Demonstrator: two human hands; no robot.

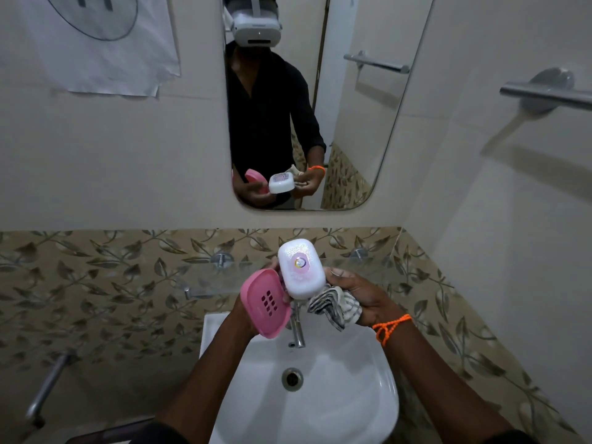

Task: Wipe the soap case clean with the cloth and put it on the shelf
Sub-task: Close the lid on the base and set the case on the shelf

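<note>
We're standing at the sink (368, 408), and both hands are up over the basin, which makes sense: anything that drips or slips lands in the bowl, not on the floor. Just behind the hands runs the glass shelf (205, 280), bolted to the leaf-pattern wall, and that's where the soap case has to end up, so we're working close to it. Above it, the mirror (352, 123) shows the same scene back to us.

The case is apart in two pieces. Our left hand (246, 315) holds the pink tray (264, 302) tilted, slotted inside facing us, fingers curled round its edges. The white lid (298, 269) stands upright between the hands, its right edge against the thumb of our right hand (355, 296); from here we can't tell which hand truly bears it. That right hand has the striped cloth (333, 307) bunched in its curled fingers, kept ready right under the lid, probably for the next wipe.
</note>
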